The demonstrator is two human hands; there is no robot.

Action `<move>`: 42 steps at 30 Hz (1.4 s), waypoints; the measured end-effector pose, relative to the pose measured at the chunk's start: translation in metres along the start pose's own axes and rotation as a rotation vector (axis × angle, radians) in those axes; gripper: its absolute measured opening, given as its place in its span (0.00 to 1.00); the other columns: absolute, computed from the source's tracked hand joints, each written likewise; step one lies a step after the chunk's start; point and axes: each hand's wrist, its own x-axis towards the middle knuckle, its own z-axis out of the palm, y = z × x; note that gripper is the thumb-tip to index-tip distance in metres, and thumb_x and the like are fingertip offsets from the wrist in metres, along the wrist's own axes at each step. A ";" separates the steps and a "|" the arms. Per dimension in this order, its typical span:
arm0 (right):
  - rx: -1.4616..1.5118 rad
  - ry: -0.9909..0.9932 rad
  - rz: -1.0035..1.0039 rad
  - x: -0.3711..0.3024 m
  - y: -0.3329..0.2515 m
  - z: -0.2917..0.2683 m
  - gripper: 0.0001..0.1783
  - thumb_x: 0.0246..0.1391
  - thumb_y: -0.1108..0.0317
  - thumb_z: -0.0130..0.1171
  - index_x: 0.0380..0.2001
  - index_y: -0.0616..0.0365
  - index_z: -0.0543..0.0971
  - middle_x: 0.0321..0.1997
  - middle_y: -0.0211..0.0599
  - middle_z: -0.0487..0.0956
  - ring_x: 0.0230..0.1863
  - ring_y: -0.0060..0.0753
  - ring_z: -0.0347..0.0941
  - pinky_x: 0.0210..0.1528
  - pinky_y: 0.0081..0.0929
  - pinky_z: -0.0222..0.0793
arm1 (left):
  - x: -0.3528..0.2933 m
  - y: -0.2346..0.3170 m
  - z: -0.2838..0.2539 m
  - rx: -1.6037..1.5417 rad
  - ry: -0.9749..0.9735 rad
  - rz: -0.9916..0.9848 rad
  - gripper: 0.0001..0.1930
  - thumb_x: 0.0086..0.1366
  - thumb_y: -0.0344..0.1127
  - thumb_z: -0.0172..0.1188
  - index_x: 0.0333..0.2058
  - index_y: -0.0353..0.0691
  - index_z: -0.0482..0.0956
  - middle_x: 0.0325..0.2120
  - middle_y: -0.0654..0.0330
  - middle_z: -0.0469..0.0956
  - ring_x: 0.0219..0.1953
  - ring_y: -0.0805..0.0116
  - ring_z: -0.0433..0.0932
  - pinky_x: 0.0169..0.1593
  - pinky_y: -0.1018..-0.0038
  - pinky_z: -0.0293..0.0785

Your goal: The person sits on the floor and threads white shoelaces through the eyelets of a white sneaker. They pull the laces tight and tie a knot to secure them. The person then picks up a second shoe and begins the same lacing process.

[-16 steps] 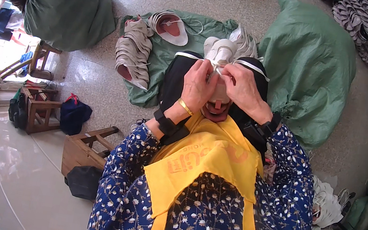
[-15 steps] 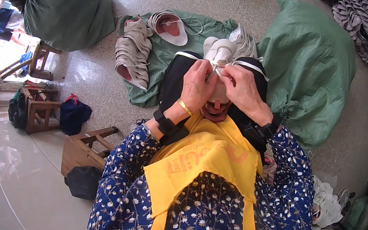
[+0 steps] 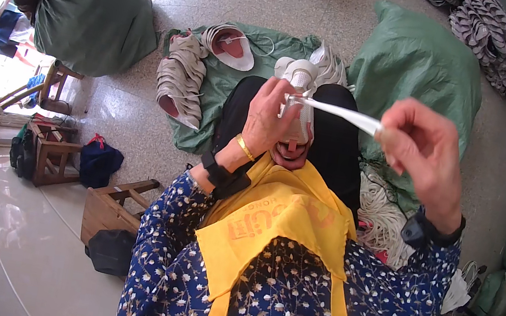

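Observation:
A light shoe upper (image 3: pixel 301 129) lies between my dark-clad knees, its reddish lining showing at the end near my yellow apron. My left hand (image 3: pixel 266 117) is closed on its left side at the eyelets, the fingertips partly hidden. From there a white shoelace (image 3: pixel 344 113) runs taut to the right. Out past my right knee, my right hand (image 3: pixel 425 147) pinches the lace between thumb and fingers, raised above a green sack.
A row of nested shoe uppers (image 3: pixel 183 76) and a single upper (image 3: pixel 230 46) lie on a green sheet (image 3: pixel 196 138). A bulging green sack (image 3: pixel 416 65) stands at right. White laces (image 3: pixel 382 203) are heaped by my right thigh. Wooden stools (image 3: pixel 115 202) are at left, near another person behind a dark sack (image 3: pixel 99 18).
My right hand has moved away from the upper to the right, drawing the lace out straight. My left hand stays at the upper. The loose lace ends over my knees are gone from there.

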 end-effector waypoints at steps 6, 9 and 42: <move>0.026 -0.086 -0.103 0.042 0.001 0.000 0.07 0.64 0.68 0.61 0.36 0.61 0.79 0.26 0.20 0.74 0.24 0.09 0.67 0.24 0.12 0.59 | 0.029 0.075 -0.020 -0.359 0.003 0.119 0.10 0.61 0.23 0.67 0.39 0.36 0.75 0.26 0.59 0.77 0.27 0.72 0.80 0.32 0.76 0.74; 0.061 -0.124 -0.147 0.055 0.006 -0.006 0.07 0.64 0.68 0.63 0.38 0.62 0.80 0.29 0.23 0.77 0.26 0.11 0.70 0.27 0.12 0.64 | 0.037 0.090 -0.025 -0.565 0.019 0.050 0.06 0.67 0.24 0.63 0.39 0.34 0.75 0.29 0.60 0.82 0.31 0.77 0.81 0.35 0.79 0.75; 0.112 0.167 -0.146 0.081 0.074 0.016 0.10 0.60 0.65 0.68 0.39 0.61 0.86 0.28 0.27 0.84 0.27 0.12 0.75 0.26 0.14 0.69 | 0.054 0.074 -0.026 -0.985 -0.131 -0.250 0.04 0.69 0.30 0.65 0.36 0.38 0.78 0.34 0.66 0.83 0.37 0.83 0.77 0.41 0.82 0.72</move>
